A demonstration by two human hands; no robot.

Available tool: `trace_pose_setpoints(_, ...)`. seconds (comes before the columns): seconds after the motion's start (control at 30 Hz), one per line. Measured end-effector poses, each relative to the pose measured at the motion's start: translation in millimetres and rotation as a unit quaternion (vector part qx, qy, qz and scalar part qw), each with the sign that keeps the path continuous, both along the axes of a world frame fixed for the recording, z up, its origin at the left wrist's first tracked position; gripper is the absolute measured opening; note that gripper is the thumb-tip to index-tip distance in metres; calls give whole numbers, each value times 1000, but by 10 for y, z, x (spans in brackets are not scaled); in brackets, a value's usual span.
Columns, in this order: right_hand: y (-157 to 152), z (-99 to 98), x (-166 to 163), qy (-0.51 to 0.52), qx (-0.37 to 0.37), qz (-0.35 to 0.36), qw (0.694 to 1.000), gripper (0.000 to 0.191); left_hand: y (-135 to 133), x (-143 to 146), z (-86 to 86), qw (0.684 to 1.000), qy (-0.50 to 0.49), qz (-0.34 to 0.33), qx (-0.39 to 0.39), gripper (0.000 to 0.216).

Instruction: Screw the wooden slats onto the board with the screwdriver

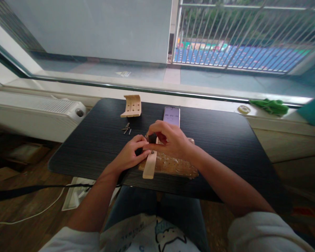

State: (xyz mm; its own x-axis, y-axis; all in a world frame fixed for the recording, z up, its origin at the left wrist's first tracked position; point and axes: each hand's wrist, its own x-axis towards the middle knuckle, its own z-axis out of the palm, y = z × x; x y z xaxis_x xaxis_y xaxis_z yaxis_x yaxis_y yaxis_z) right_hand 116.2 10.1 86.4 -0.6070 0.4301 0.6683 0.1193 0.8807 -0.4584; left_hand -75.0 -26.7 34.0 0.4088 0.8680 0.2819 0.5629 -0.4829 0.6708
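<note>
A pale wooden strip [149, 167] lies across a brown, tape-wrapped block [174, 165] with small holes at the near side of the black table. On the strip, a small dark round spot [152, 152], a screw head or hole, shows beside my fingertips. My left hand [132, 154] is closed at the strip's left edge, thumb and fingertips against it. Over the strip's far part, my right hand [172, 140] is curled with thumb and fingers drawn together. A dark patch shows between its fingers; what they hold is hidden.
Several loose screws [127, 128] lie left of my hands. Behind them stands a curved wooden piece [133, 106] with rows of holes. A phone [172, 116] with a timer lies beyond my right hand. A tape roll [244, 109] and green cloth [270, 106] are on the windowsill.
</note>
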Motion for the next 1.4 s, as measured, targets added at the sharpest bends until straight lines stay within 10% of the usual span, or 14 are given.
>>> trace_pose_setpoints(0.27, 6, 85, 38, -7, 20, 39, 999, 22, 12, -25, -31, 1000, 4, -16, 6, 21)
trace_pose_setpoints(0.8, 11, 195, 101, -66, -163, 134, 975, 23, 3, -27, -53, 1000, 9, -11, 24, 23)
trace_pose_setpoints(1.4, 42, 208, 100, -35, -92, 133, 986, 25, 18, -22, -42, 1000, 1, 7, 3, 18)
